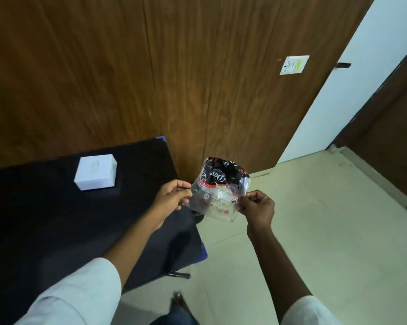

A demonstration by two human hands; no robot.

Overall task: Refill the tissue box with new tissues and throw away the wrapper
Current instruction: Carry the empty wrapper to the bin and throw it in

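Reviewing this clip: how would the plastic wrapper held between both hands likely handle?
The wrapper looks floppy: it crumples and sags between the left hand and right hand. Probably very light, since fingertip pinches carry it. Its glossy film may be slippery.

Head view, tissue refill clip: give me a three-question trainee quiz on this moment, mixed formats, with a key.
1. True or false: the white tissue box lies on the floor.
2. Which holds the wrapper? A) left hand only B) right hand only C) both hands
3. Fill in: the wrapper is held beyond the dark table's edge, above the ____.

Key:
1. False; it sits on the table.
2. C; each hand pinches one side.
3. Floor.
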